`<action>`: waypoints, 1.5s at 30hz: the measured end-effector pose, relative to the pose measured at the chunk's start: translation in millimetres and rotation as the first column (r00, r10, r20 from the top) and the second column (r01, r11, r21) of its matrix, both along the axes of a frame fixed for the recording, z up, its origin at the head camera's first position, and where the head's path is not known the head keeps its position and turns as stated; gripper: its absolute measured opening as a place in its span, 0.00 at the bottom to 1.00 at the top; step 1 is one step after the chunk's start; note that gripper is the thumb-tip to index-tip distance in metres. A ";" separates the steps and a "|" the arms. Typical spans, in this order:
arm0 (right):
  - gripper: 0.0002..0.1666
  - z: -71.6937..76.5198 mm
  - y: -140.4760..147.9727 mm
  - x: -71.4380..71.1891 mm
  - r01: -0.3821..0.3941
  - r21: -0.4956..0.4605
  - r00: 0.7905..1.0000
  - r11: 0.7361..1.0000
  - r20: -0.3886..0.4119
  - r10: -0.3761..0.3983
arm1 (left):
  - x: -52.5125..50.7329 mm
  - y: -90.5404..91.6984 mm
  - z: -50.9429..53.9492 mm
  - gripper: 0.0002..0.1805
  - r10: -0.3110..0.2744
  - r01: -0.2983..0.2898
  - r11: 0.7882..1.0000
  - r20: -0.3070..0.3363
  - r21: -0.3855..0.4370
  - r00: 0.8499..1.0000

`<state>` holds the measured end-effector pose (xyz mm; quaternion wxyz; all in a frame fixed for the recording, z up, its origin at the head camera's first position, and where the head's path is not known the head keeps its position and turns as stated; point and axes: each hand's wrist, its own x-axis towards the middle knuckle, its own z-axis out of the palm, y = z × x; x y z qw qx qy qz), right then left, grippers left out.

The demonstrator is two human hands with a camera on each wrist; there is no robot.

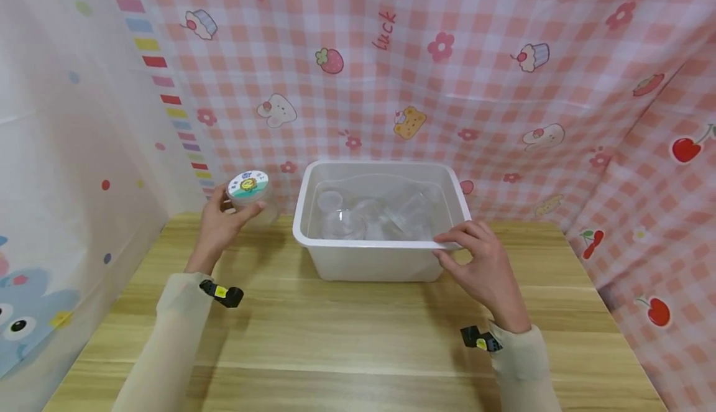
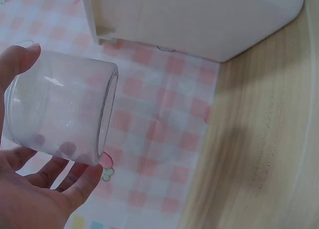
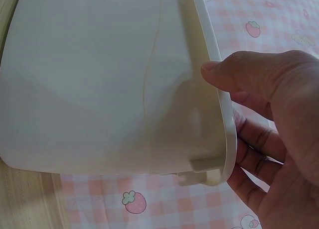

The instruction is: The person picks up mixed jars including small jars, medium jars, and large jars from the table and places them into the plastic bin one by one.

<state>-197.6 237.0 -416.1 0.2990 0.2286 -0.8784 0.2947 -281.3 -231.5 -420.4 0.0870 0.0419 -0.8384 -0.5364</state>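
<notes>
My left hand [image 1: 224,222] grips a clear jar [image 2: 65,104] with thumb and fingers around its side, above the back left of the table. A round lid [image 1: 248,184] printed white and green with a yellow figure tops the jar. At the middle stands a white plastic bin [image 1: 375,263] holding several clear containers [image 1: 342,222]. The right hand [image 1: 483,266] pinches the bin's front right rim, thumb on the outer wall and fingers over the edge, as the right wrist view [image 3: 269,124] shows.
A wooden table [image 1: 335,350] carries the bin. Behind it hangs a pink checked cloth [image 1: 358,89] close to the bin's back. A white patterned cloth [image 1: 67,120] hangs at the left, and a checked cloth with cherries [image 1: 671,213] at the right.
</notes>
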 end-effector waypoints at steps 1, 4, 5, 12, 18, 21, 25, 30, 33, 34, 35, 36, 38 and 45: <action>0.12 0.6 -0.4 -0.7 -0.005 -0.002 1.000 1.000 -0.005 0.005 | -0.2 0.9 2.2 0.53 0.000 0.000 1.000 -0.008 -0.002 1.000; 0.11 2.3 -1.1 -3.2 -0.013 -0.005 1.000 1.000 -0.009 0.013 | -1.5 3.9 8.6 0.52 0.004 -0.004 1.000 -0.034 -0.007 0.999; 0.11 2.5 -1.2 -4.0 -0.013 -0.006 1.000 1.000 -0.009 0.013 | -1.8 4.8 10.6 0.52 0.002 -0.002 1.000 -0.039 -0.005 0.999; 0.11 3.3 -0.8 -5.3 0.001 -0.003 1.000 1.000 0.007 -0.001 | 0.0 10.9 20.4 0.53 -0.007 0.006 1.000 -0.061 -0.015 0.998; 0.11 3.7 -0.5 -3.6 0.004 -0.002 1.000 1.000 0.026 -0.004 | 1.6 16.1 26.5 0.49 -0.019 0.018 1.000 -0.109 -0.014 0.994; 0.11 2.5 0.3 -2.5 0.007 -0.001 0.999 1.000 0.033 -0.007 | 2.7 19.0 29.5 0.46 -0.028 0.027 1.000 -0.133 -0.011 0.991; 0.11 0.7 1.2 -1.0 0.010 -0.004 0.999 1.000 0.036 -0.009 | 5.1 22.4 33.9 0.45 -0.050 0.048 0.999 -0.147 -0.016 0.988; 0.12 -1.2 0.6 -0.6 0.001 -0.006 1.000 1.000 0.027 -0.001 | 9.1 25.0 42.6 0.47 -0.074 0.065 0.996 -0.146 -0.069 0.987; 0.12 -1.4 -0.5 -1.4 -0.011 -0.008 1.000 1.000 0.017 0.011 | 10.8 26.7 49.2 0.48 -0.084 0.070 0.993 -0.148 -0.092 0.986; 0.12 -1.3 -0.6 -1.7 -0.013 -0.008 1.000 1.000 0.017 0.013 | 11.2 27.8 51.2 0.48 -0.085 0.072 0.993 -0.145 -0.094 0.986; 0.12 -1.2 -0.7 -1.9 -0.013 -0.009 1.000 1.000 0.015 0.013 | 11.9 29.0 53.5 0.49 -0.086 0.073 0.993 -0.140 -0.097 0.986; 0.12 -1.1 -0.6 -1.9 -0.011 -0.008 1.000 1.000 0.014 0.011 | 12.1 30.3 55.6 0.49 -0.091 0.077 0.992 -0.140 -0.100 0.986; 0.12 -0.9 -0.3 -1.8 -0.007 -0.008 1.000 1.000 0.015 0.007 | 12.6 34.0 59.8 0.50 -0.100 0.086 0.991 -0.136 -0.104 0.986; 0.12 -1.4 0.7 0.0 0.007 -0.003 1.000 1.000 0.026 -0.007 | 11.2 50.4 68.0 0.48 -0.155 0.138 0.981 -0.129 -0.135 0.979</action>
